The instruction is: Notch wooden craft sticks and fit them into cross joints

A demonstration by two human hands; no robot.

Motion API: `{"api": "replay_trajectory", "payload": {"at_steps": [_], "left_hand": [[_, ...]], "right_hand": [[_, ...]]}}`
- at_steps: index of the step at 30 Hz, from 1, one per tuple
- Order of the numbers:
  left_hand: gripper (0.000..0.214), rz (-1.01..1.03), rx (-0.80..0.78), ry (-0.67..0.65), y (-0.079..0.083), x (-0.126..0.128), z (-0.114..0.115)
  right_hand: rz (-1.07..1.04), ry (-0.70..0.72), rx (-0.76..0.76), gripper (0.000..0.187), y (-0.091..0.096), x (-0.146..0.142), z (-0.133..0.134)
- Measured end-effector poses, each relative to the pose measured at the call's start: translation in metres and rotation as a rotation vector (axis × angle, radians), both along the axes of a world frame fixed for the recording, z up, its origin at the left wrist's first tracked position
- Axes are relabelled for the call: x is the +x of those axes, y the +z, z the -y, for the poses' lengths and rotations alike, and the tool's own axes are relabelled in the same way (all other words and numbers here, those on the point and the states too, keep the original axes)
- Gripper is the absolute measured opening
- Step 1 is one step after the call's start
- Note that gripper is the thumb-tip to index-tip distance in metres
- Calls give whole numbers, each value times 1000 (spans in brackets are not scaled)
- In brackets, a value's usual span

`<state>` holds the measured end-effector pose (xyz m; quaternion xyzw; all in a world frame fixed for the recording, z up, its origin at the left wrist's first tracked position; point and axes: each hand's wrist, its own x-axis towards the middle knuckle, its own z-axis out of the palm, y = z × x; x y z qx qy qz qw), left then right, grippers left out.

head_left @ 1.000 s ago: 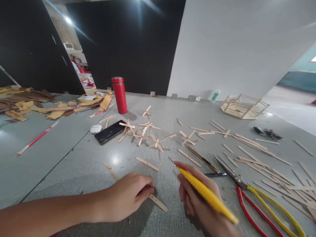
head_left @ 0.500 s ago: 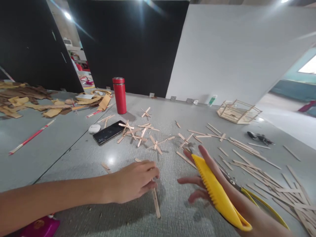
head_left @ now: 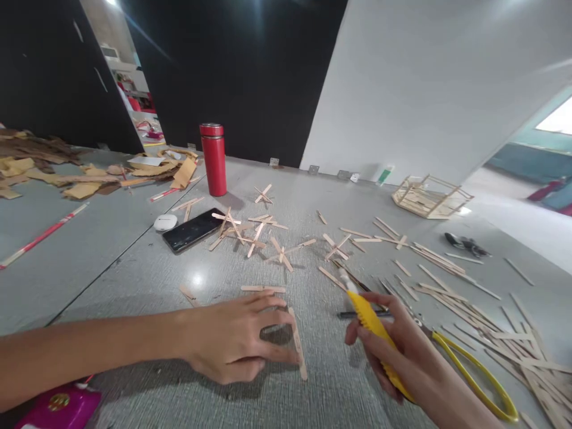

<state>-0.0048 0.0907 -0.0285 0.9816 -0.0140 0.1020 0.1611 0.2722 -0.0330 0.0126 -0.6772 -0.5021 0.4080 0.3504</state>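
Observation:
My left hand (head_left: 243, 336) reaches in from the left with its fingers spread. Its thumb and index fingertip touch the edge of a wooden craft stick (head_left: 300, 351) that lies on the table. Just beyond the hand is another craft stick (head_left: 268, 289), lying crosswise. My right hand (head_left: 388, 339) is wrapped around a yellow glue tube (head_left: 373, 322) with serrated edges, its pale nozzle pointing up and away. Beside my right forearm lie yellow-handled scissors (head_left: 469, 369). A dark thin tool (head_left: 353, 314) shows partly behind the tube.
Joined craft sticks (head_left: 281, 253) stand across the middle. Behind them are a black phone (head_left: 192, 231), a white case (head_left: 165, 223) and a red flask (head_left: 213, 161). Loose sticks (head_left: 460, 304) cover the right side, with a stick frame (head_left: 429, 199) farther back. A purple object (head_left: 67, 408) sits front left.
My left hand has loosened from a pinch, and the craft stick now lies farther right. My right hand's outstretched fingers have curled around the glue tube, whose nozzle now shows. The view has shifted slightly.

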Motion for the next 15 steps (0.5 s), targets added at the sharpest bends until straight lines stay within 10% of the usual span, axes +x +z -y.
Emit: {"api": "replay_trajectory", "payload": {"at_steps": [15], "left_hand": [[55, -61, 5, 216, -11, 1, 15]], "right_hand": [[794, 478, 228, 47, 7, -3, -2]]}}
